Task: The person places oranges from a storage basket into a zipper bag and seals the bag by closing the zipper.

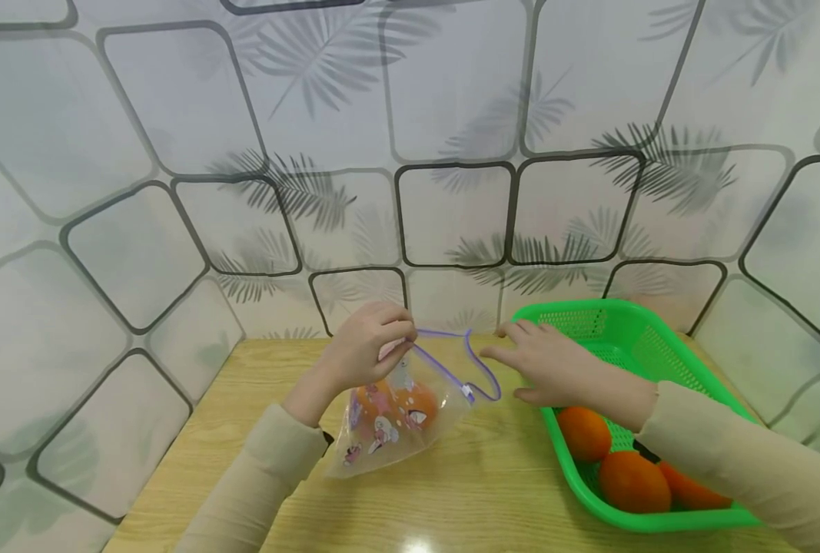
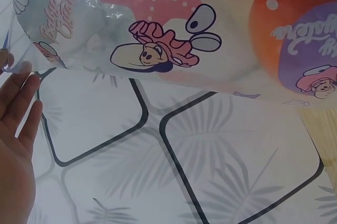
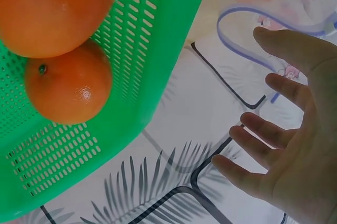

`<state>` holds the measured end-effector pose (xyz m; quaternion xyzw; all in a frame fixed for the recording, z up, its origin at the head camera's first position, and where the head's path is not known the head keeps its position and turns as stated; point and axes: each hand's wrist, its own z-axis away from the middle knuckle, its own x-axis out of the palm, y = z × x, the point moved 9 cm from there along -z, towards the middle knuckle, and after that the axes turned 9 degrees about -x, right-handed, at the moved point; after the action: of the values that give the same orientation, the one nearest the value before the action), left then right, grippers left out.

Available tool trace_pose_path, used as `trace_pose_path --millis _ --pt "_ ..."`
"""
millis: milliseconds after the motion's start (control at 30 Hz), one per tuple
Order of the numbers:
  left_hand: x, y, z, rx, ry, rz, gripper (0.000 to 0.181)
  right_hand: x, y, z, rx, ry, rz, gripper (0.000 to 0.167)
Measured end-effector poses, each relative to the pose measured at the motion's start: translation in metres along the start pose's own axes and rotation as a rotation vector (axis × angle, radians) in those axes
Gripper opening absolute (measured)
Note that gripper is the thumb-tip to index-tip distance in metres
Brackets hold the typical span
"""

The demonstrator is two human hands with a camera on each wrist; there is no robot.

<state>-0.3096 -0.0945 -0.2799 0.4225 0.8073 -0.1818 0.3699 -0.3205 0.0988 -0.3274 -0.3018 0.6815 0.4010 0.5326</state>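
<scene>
My left hand (image 1: 375, 342) pinches the top edge of a clear zipper bag (image 1: 382, 453) printed with pink and purple cartoon figures. Orange fruits (image 1: 416, 403) show through its plastic. The bag's purple zip (image 1: 489, 372) gapes in a loop, with a white slider (image 1: 468, 392) on it. In the left wrist view, the fingertips (image 2: 23, 69) hold the bag's edge at the far left. My right hand (image 1: 548, 365) hovers between the bag mouth and a green basket (image 1: 569, 488), fingers spread and holding nothing, as the right wrist view (image 3: 284, 124) also shows.
Several oranges (image 1: 632, 482) lie in the near end of the green basket, partly covered by the right forearm. A wood-grain table (image 1: 257, 392) lies beneath everything. Patterned walls (image 1: 451, 215) with leaf prints enclose the back and both sides.
</scene>
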Motion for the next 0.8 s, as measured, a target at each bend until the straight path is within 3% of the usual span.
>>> trace_pose_path --millis 333,800 --pt "-0.010 -0.001 -0.002 -0.004 0.026 0.027 0.011 0.003 0.011 0.010 0.035 -0.028 0.045 0.074" --pt "-0.004 -0.005 0.001 -0.038 -0.024 0.028 0.007 0.015 0.024 0.026 0.100 -0.070 0.003 0.076"
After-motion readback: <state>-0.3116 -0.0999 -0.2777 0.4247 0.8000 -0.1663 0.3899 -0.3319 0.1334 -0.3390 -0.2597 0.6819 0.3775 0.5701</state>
